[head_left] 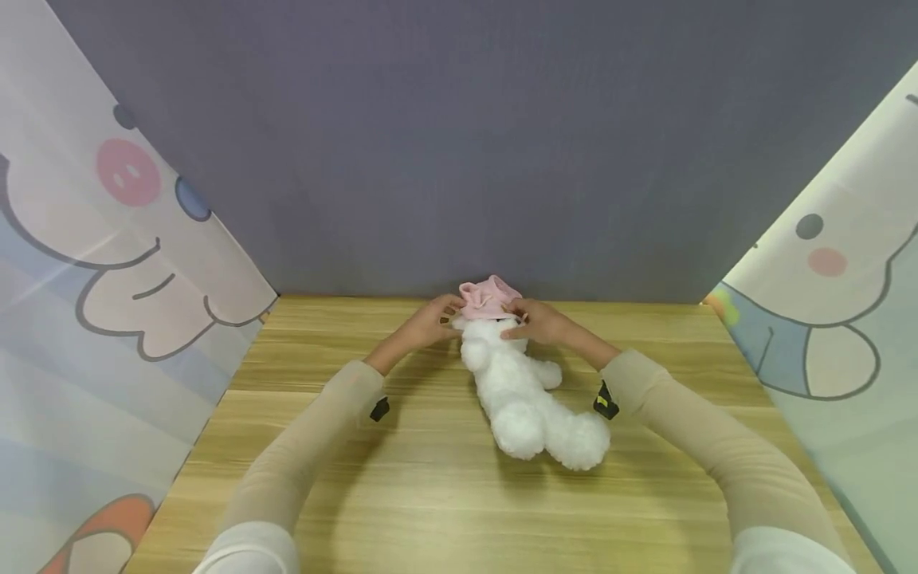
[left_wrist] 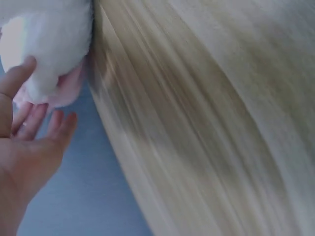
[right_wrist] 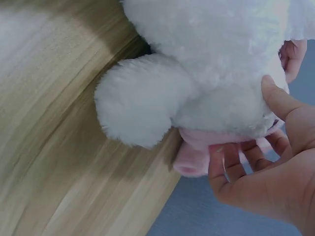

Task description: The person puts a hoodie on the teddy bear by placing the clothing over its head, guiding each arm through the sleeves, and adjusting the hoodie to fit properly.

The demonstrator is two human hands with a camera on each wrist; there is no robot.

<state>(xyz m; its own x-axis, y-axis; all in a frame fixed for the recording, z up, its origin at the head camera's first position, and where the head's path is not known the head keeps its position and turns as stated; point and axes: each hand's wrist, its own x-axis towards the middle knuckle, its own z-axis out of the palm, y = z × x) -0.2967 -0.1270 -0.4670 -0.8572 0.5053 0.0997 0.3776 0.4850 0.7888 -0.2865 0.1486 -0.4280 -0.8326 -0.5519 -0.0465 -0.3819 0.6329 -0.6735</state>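
A white plush toy (head_left: pixel 505 383) lies on the table, its head end away from me and its legs toward me. Around the head end sits a small pink garment (head_left: pixel 491 296) with tube-like openings on its far side. My left hand (head_left: pixel 437 320) holds the left of the head; in the left wrist view its thumb touches white fur and two fingertips reach the garment's edge. From the right, my right hand (right_wrist: pixel 266 177) grips the garment's edge and the head, thumb on the fur (right_wrist: pixel 221 105) and curled fingers on the pink cloth. The toy's face is hidden.
The wood-grain table (head_left: pixel 423 510) ends at a dark grey panel (head_left: pixel 473 159) just beyond the garment. White cartoon-printed panels (head_left: pixel 93 319) stand along both sides. Black wrist devices (head_left: pixel 606 400) hang below both sleeves.
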